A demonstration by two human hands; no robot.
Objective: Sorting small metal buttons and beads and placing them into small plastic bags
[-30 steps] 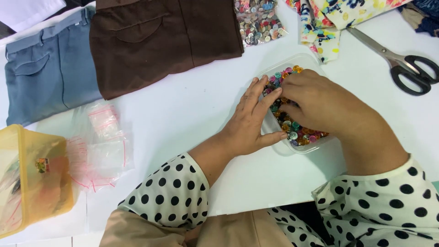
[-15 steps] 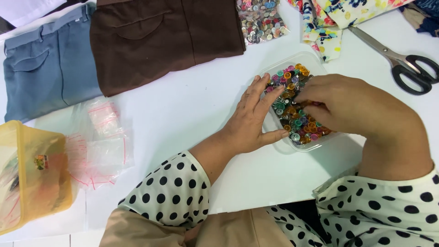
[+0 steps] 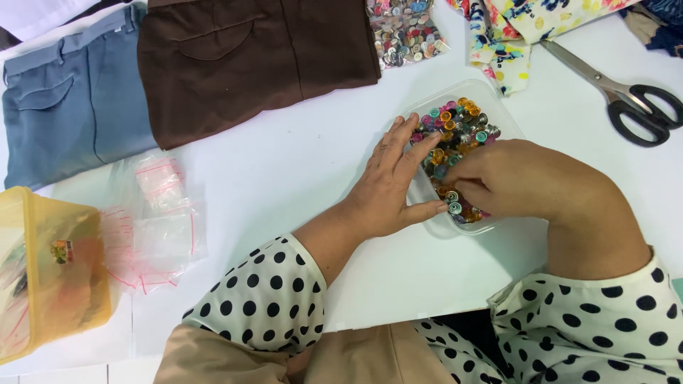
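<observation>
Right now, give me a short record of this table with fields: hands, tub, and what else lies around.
left hand: flat against the near-left side of the tub, fingers over its rim
right hand: fingertips down among the buttons
tub: clear plastic, holding mixed coloured buttons
scissors: at the far right, black handles
trousers: brown pair beside a blue pair, far left
small bags: clear, red-edged, beside a yellow box

clear plastic tub of coloured buttons (image 3: 491, 114): near part hidden under right hand (image 3: 519, 181)
yellow translucent plastic box (image 3: 50, 270): cut off at left edge, contents blurred
black-handled scissors (image 3: 619, 92): handle loop clipped at right edge
</observation>
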